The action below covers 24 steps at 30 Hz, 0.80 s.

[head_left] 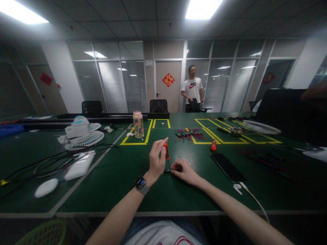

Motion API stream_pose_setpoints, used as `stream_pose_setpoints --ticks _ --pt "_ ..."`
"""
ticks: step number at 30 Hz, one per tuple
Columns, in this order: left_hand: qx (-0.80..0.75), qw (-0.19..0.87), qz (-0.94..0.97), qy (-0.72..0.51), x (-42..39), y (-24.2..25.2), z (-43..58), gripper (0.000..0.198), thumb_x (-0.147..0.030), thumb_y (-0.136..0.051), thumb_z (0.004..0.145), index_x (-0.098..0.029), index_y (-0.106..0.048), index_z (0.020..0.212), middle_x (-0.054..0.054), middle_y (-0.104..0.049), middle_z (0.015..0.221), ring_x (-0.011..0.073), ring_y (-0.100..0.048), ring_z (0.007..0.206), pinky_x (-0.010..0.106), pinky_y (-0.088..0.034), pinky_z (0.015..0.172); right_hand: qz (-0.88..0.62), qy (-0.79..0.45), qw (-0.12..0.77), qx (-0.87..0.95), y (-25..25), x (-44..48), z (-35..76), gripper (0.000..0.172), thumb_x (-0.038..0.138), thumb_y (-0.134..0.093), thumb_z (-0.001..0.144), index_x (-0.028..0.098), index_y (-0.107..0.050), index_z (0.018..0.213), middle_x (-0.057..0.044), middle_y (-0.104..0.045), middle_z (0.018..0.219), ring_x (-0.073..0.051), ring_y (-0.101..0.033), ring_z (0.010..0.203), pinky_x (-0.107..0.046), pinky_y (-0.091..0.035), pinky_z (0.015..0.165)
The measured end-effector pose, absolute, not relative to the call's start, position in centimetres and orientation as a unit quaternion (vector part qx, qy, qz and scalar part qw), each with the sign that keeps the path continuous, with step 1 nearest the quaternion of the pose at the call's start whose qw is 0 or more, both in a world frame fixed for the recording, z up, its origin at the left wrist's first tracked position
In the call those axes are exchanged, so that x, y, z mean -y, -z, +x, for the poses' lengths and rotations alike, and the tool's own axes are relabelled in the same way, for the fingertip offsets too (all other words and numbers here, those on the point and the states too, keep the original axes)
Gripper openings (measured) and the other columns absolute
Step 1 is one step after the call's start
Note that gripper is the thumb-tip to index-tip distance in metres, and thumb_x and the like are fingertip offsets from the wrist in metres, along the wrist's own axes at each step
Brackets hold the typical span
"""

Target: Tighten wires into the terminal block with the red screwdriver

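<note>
I'm seeing a white fan left of an upright pink-lidded bottle; a black phone is lying flat.

1. Lower left of centre: bare tabletop, passable between cables and left hand.
2. Upper centre: bottle stands upright, blocking.
3. Right of centre: gap between right hand and flat phone.

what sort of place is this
Probably an office-type room used for small electronics work: glass partitions with pale slatted blinds, a black mesh-backed chair, and a tangled pile of small green pieces with red and blue wires.
</note>
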<state>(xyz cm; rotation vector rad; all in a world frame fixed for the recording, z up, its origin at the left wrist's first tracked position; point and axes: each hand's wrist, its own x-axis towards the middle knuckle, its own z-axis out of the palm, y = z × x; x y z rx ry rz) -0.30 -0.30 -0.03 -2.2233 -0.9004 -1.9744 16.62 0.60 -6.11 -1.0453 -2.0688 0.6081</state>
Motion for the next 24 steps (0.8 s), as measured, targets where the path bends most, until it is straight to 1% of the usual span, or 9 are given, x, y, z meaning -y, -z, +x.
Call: stream_pose_setpoints --ticks 3,6,8,10,14,17,21,22,24 --pt "0.293 0.027 -0.706 0.644 0.19 0.07 -0.28 0.031 -0.019 -0.042 0.097 -0.019 -0.059 0.122 0.007 -0.062 0.103 0.0171 -0.059 0.098 0.031 -0.049 0.086 -0.410 -0.242 0.360 0.802 6.08 -0.56 16.58 0.013 0.007 -0.064 0.072 0.016 -0.066 0.081 0.000 -0.060 0.075 -0.014 -0.055 0.068 -0.024 -0.043 0.064" --pt "0.309 0.041 -0.695 0.647 0.10 0.10 -0.22 0.024 -0.024 -0.052 0.094 -0.020 -0.063 0.115 0.004 -0.056 0.095 0.0150 -0.058 0.087 0.028 -0.049 0.080 -0.417 -0.244 0.359 0.798 6.10 -0.54 16.50 0.014 0.006 -0.064 0.072 0.015 -0.066 0.082 0.000 -0.060 0.074 -0.014 -0.055 0.068 -0.024 -0.042 0.063" --pt "0.311 0.043 -0.694 0.648 0.11 0.08 -0.21 0.022 -0.025 -0.055 0.093 -0.020 -0.064 0.111 0.003 -0.052 0.092 0.0137 -0.056 0.083 0.027 -0.049 0.077 -0.418 -0.242 0.360 0.798 6.12 -0.55 16.47 0.014 0.005 -0.064 0.072 0.015 -0.066 0.081 0.000 -0.060 0.074 -0.014 -0.055 0.068 -0.024 -0.042 0.063" --pt "0.307 0.036 -0.698 0.646 0.17 0.07 -0.21 0.025 -0.024 -0.051 0.095 -0.020 -0.064 0.115 0.004 -0.053 0.094 0.0139 -0.057 0.085 0.027 -0.049 0.078 -0.416 -0.241 0.361 0.799 6.15 -0.57 16.48 0.014 0.005 -0.064 0.072 0.015 -0.066 0.081 0.000 -0.060 0.074 -0.014 -0.055 0.068 -0.024 -0.043 0.064" --pt "0.298 0.011 -0.708 0.640 0.24 0.12 -0.25 0.035 -0.019 -0.036 0.099 -0.020 -0.057 0.127 0.008 -0.058 0.106 0.0163 -0.059 0.098 0.029 -0.049 0.083 -0.407 -0.242 0.363 0.803 6.22 -0.62 16.57 0.014 0.005 -0.064 0.072 0.016 -0.066 0.081 0.000 -0.060 0.075 -0.014 -0.055 0.068 -0.024 -0.043 0.064" --pt "0.299 0.013 -0.703 0.645 0.18 0.15 -0.23 0.033 -0.019 -0.040 0.098 -0.020 -0.057 0.126 0.007 -0.060 0.104 0.0163 -0.059 0.097 0.030 -0.049 0.085 -0.406 -0.244 0.366 0.801 6.27 -0.61 16.59 0.014 0.005 -0.064 0.072 0.016 -0.065 0.080 0.000 -0.060 0.076 -0.014 -0.055 0.068 -0.024 -0.043 0.064" --pt "0.317 0.041 -0.688 0.651 0.12 0.10 -0.20 0.023 -0.025 -0.054 0.093 -0.021 -0.064 0.114 0.004 -0.053 0.093 0.0147 -0.056 0.085 0.028 -0.049 0.078 -0.413 -0.240 0.364 0.800 6.21 -0.55 16.53 0.013 0.006 -0.064 0.071 0.016 -0.065 0.080 0.000 -0.060 0.074 -0.013 -0.055 0.068 -0.024 -0.043 0.063" --pt "0.319 0.044 -0.687 0.651 0.13 0.09 -0.21 0.022 -0.026 -0.055 0.093 -0.021 -0.065 0.112 0.004 -0.052 0.093 0.0147 -0.056 0.085 0.028 -0.049 0.077 -0.414 -0.239 0.363 0.800 6.19 -0.54 16.51 0.013 0.006 -0.064 0.071 0.016 -0.065 0.080 0.001 -0.060 0.074 -0.013 -0.055 0.068 -0.024 -0.043 0.063" --pt "0.318 0.040 -0.691 0.648 0.16 0.10 -0.24 0.025 -0.027 -0.051 0.094 -0.022 -0.064 0.115 0.004 -0.052 0.096 0.0153 -0.056 0.088 0.028 -0.049 0.079 -0.415 -0.238 0.364 0.799 6.15 -0.54 16.48 0.013 0.006 -0.064 0.072 0.016 -0.065 0.080 0.001 -0.060 0.074 -0.014 -0.055 0.067 -0.024 -0.042 0.063"
